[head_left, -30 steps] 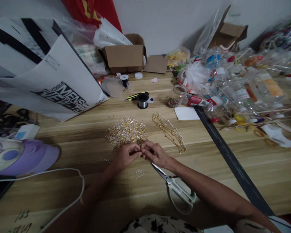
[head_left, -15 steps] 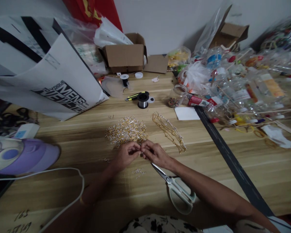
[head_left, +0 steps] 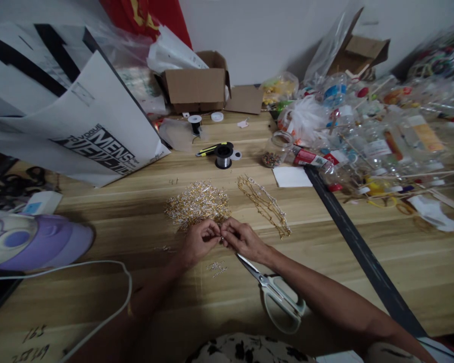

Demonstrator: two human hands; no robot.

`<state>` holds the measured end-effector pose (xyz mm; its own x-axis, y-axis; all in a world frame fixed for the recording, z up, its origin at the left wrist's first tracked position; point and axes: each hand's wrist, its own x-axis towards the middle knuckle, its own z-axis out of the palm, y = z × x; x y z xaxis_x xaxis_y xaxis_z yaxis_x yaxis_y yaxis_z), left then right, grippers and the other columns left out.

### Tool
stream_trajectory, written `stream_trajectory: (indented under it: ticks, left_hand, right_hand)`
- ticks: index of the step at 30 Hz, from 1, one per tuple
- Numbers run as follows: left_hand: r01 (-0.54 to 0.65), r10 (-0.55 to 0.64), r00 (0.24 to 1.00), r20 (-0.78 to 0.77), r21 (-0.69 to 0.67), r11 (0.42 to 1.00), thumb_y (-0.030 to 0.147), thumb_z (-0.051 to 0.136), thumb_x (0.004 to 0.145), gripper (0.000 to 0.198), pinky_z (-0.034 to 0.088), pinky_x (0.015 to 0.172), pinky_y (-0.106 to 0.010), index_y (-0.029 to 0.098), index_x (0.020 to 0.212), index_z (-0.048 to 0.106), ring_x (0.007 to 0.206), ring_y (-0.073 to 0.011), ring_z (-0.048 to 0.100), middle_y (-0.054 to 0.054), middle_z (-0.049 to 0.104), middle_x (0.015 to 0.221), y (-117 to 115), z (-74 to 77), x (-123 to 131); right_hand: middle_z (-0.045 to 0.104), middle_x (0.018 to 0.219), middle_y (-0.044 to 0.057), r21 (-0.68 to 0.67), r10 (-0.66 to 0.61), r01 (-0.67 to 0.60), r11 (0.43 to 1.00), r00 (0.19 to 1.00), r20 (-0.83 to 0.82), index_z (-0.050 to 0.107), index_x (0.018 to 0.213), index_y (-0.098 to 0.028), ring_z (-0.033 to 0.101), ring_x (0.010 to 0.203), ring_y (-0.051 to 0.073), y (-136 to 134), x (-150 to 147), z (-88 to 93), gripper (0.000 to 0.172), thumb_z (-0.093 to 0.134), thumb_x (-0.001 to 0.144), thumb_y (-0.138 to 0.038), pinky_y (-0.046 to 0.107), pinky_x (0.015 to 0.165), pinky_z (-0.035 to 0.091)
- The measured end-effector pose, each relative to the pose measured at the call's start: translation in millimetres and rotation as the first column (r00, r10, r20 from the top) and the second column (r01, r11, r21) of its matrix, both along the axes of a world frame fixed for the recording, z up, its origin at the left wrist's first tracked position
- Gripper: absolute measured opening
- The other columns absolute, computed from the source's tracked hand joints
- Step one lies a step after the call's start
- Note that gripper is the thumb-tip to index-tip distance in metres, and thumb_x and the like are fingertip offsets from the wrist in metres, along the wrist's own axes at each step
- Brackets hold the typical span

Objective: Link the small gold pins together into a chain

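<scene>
My left hand (head_left: 202, 239) and my right hand (head_left: 243, 239) meet fingertip to fingertip over the wooden table. Both are closed in a pinch; a tiny shiny piece shows between them, too small to name. Just beyond my hands lies a heap of small gold and silver pieces (head_left: 199, 201). To its right, gold and silver chains (head_left: 264, 205) are stretched out on the wood. A few short silver pieces (head_left: 217, 267) lie nearer to me. Scissors (head_left: 276, 297) with pale handles rest below my right wrist, blades towards my hands.
Behind the heap stand a wire spool (head_left: 223, 155), a yellow-black cutter (head_left: 208, 149) and a glass jar of beads (head_left: 277, 149). Plastic bottles (head_left: 378, 136) crowd the right. At left are a large paper bag (head_left: 87, 126), a purple device (head_left: 49, 242) and a white cable (head_left: 123, 267).
My fingers have shifted very slightly, still pinched together at the same place. Everything else on the table lies as before.
</scene>
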<state>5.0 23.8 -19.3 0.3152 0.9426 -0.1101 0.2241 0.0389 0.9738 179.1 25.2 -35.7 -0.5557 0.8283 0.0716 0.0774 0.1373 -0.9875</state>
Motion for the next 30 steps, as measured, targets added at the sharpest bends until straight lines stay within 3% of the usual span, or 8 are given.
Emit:
stream_trajectory:
  ticks: [10,25,30]
  left_hand:
    - [-0.032,0.048,0.993,-0.105,0.149,0.988,0.014,0.057,0.068,0.004,0.047,0.059,-0.021,0.015,0.072,0.055,0.062,-0.0108,0.057,0.0,0.059,0.067,-1.8,-2.9,0.4]
    - [-0.023,0.025,0.998,0.053,-0.035,0.999,0.014,0.062,0.064,0.007,0.05,0.066,-0.024,0.013,0.067,0.056,0.066,-0.0124,0.062,-0.001,0.06,0.067,2.4,0.9,-4.5]
    - [-0.01,0.01,0.999,0.039,0.002,1.0,0.015,0.062,0.066,0.006,0.05,0.065,-0.025,0.013,0.068,0.056,0.067,-0.0137,0.062,-0.002,0.061,0.068,2.8,1.5,-3.8]
  right_hand:
    - [0.054,0.065,-0.002,-0.026,-0.002,0.001,1.0,0.999,-0.033,0.046,0.087,-0.018,0.049,0.057,0.01,0.5,-1.4,-0.3,0.024,0.043,0.093,-0.041,0.021,0.056,0.038]
    - [0.054,0.065,-0.002,-0.015,-0.014,0.014,1.0,1.0,-0.018,0.047,0.088,-0.018,0.05,0.057,0.009,0.5,-1.3,-3.4,0.024,0.043,0.093,-0.041,0.02,0.055,0.038]
    - [0.055,0.065,-0.001,-0.005,-0.018,0.018,1.0,1.0,-0.014,0.047,0.088,-0.018,0.05,0.057,0.01,0.5,-0.8,-2.9,0.023,0.043,0.093,-0.04,0.02,0.055,0.038]
